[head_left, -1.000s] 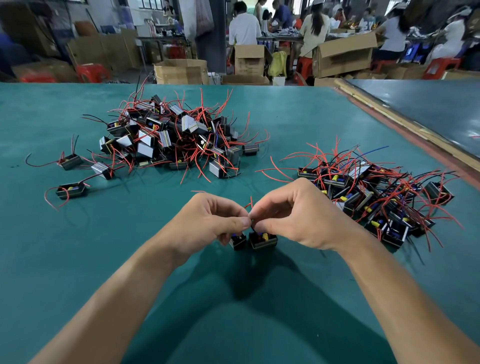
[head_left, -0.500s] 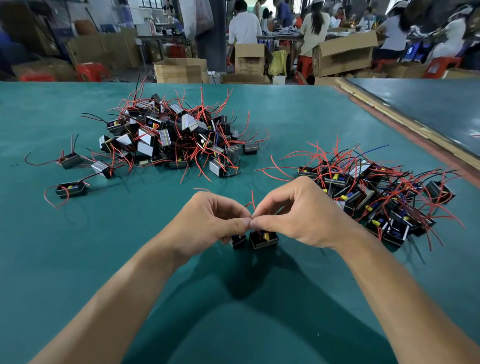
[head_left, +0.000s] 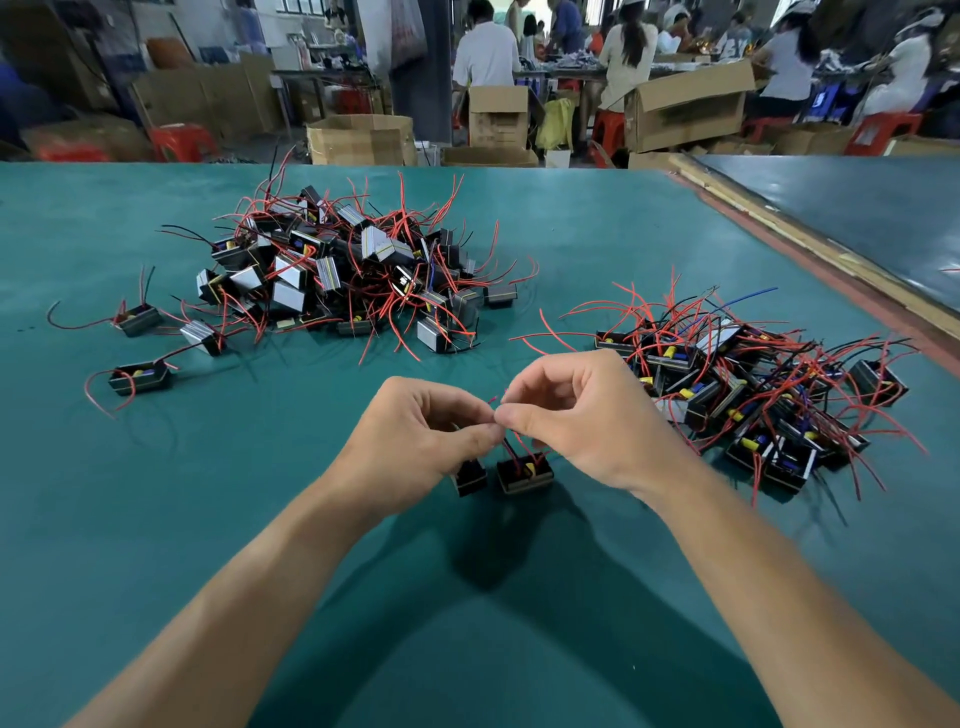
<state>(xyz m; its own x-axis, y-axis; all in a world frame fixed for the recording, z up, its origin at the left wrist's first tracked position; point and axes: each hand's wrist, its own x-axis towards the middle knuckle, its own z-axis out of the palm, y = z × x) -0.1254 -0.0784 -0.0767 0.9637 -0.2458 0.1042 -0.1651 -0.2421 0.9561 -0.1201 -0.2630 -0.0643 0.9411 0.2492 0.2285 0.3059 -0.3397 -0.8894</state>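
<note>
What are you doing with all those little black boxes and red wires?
A person is working at a green table. The left hand and right hand pinch thin red wire ends together, fingertip to fingertip. Just below the hands sit a small black box and a second box. A left heap of similar wired boxes lies farther back, and a right heap lies beside the right hand.

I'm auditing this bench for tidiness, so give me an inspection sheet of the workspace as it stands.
Surface: green table, matte covering.
Job's things: two black boxes side by side under the hands, red wires rising to the fingertips.
Clutter: big pile far left, second pile right, three loose boxes left.
Grippers: left hand and right hand both pinch the wire ends.
Cables: red and black leads tangled through both piles.
Surroundings: cartons, red stools, people at far benches.
</note>
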